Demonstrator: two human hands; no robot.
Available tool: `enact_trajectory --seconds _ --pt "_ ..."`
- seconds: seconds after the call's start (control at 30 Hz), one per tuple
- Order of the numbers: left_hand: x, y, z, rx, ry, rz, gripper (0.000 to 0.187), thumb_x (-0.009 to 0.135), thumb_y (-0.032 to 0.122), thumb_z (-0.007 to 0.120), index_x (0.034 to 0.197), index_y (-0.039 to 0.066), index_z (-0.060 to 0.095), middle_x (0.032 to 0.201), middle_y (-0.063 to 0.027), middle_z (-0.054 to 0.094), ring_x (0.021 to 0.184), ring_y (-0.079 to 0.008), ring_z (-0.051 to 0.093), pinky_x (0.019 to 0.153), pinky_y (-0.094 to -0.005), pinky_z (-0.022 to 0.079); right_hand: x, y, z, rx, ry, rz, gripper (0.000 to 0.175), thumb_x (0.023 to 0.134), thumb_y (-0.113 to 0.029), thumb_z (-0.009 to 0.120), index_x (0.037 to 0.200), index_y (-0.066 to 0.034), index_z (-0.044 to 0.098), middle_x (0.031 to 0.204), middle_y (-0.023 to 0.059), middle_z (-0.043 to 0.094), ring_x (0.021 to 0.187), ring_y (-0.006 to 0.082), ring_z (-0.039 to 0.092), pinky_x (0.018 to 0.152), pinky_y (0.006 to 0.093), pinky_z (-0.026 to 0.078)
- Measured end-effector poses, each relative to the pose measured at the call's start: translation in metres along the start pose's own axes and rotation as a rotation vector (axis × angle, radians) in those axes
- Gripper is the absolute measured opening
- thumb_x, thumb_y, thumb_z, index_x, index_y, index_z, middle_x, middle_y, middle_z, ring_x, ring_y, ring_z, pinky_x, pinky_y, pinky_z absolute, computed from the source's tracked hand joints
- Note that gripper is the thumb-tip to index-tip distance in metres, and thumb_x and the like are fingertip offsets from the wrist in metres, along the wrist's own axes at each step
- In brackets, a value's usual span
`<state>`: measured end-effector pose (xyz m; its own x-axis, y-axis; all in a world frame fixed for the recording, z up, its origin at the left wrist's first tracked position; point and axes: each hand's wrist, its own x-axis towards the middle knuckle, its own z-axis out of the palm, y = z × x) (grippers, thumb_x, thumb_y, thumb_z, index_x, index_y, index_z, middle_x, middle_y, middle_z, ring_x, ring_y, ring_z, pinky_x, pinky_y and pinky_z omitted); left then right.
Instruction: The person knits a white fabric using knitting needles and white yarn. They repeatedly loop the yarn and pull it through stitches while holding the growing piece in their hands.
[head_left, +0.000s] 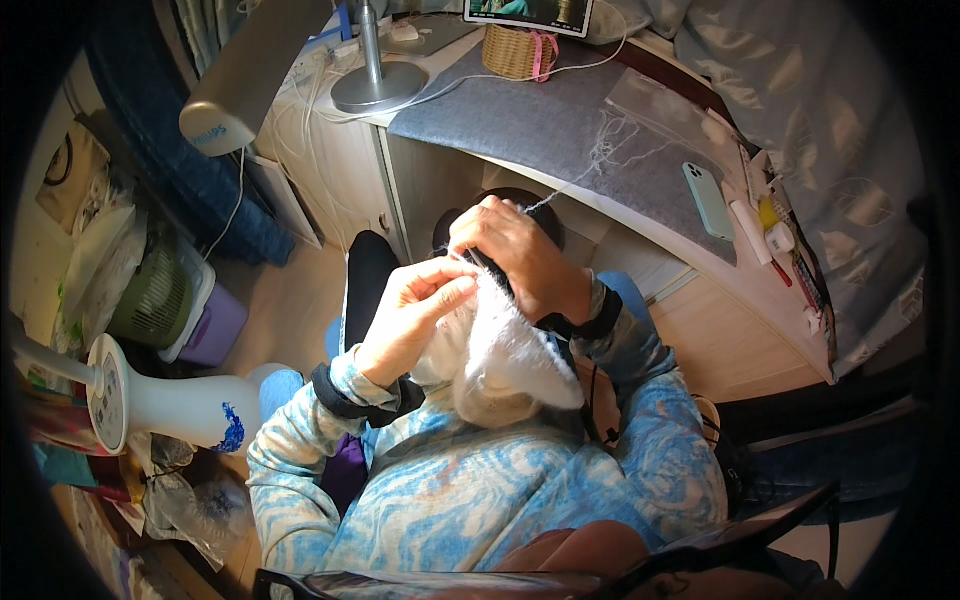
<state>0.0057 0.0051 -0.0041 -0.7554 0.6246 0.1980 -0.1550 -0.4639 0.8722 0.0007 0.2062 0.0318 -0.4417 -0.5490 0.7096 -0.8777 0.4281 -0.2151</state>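
White fluffy knitted fabric (504, 352) hangs from my two hands over my lap, brightly lit. My left hand (420, 304) pinches its upper edge between thumb and forefinger. Just above and to the right, my right hand (502, 244) is curled around the work, its fingertips partly hidden. A thin knitting needle (475, 259) shows between the hands; most of it is covered. Pale yarn (559, 193) runs from my right hand up to a loose tangle of yarn (611, 142) on the grey desk mat (517, 112).
A desk lamp's head (240, 82) overhangs the left side, its round base (379, 88) on the desk. A wicker basket (517, 52) stands below a lit screen (532, 15). A phone (707, 201) lies at right. Left of me are a white appliance (180, 405) and a purple bin (214, 326).
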Motion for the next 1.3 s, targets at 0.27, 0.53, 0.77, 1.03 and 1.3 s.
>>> enact_trajectory --seconds 0.27,0.53,0.77,1.03,1.3 --pt "0.002 0.005 -0.001 0.118 0.086 0.084 0.019 0.096 0.013 0.069 0.11 -0.001 0.07 0.102 -0.0031 0.069 0.094 -0.0095 0.061 0.087 -0.0241 0.049 -0.021 0.002 -0.008 -0.19 0.27 -0.086 0.024 0.078 -0.027 0.081 0.092 -0.0135 0.067 0.076 0.0002 0.06 0.072 0.0179 0.055 0.077 0.037 0.038" --pt "0.003 0.007 -0.001 0.066 0.151 0.178 0.021 0.095 0.012 0.071 0.112 0.001 0.068 0.107 -0.0058 0.07 0.098 -0.0099 0.063 0.091 -0.0257 0.049 -0.017 -0.003 -0.011 -0.168 0.308 -0.108 0.025 0.072 -0.028 0.085 0.086 -0.0125 0.07 0.062 -0.0039 0.051 0.06 0.0149 0.047 0.071 0.0359 0.034" --pt "0.003 0.005 -0.001 0.049 0.192 0.23 0.019 0.094 0.013 0.072 0.11 0.003 0.069 0.105 -0.0047 0.071 0.094 -0.0101 0.063 0.087 -0.0255 0.049 -0.015 -0.007 -0.011 -0.226 0.267 -0.114 0.027 0.071 -0.029 0.084 0.088 -0.0122 0.07 0.062 -0.0032 0.049 0.06 0.0145 0.047 0.071 0.0353 0.034" --pt "0.003 0.0 -0.001 0.027 0.161 0.191 0.015 0.095 0.012 0.07 0.106 0.003 0.067 0.1 -0.0038 0.07 0.091 -0.01 0.064 0.085 -0.0249 0.05 -0.015 -0.013 -0.007 -0.334 0.225 -0.072 0.025 0.076 -0.029 0.079 0.091 -0.0124 0.069 0.067 -0.002 0.051 0.067 0.0158 0.05 0.074 0.0349 0.034" --pt "-0.001 -0.006 0.006 -0.032 0.106 0.127 0.016 0.094 0.008 0.071 0.108 0.001 0.068 0.098 -0.0033 0.07 0.09 -0.0073 0.063 0.084 -0.0232 0.05 0.003 0.001 0.008 0.054 0.081 0.101 0.052 0.076 -0.042 0.077 0.112 -0.0068 0.061 0.105 0.0119 0.058 0.093 0.0305 0.055 0.084 0.042 0.043"
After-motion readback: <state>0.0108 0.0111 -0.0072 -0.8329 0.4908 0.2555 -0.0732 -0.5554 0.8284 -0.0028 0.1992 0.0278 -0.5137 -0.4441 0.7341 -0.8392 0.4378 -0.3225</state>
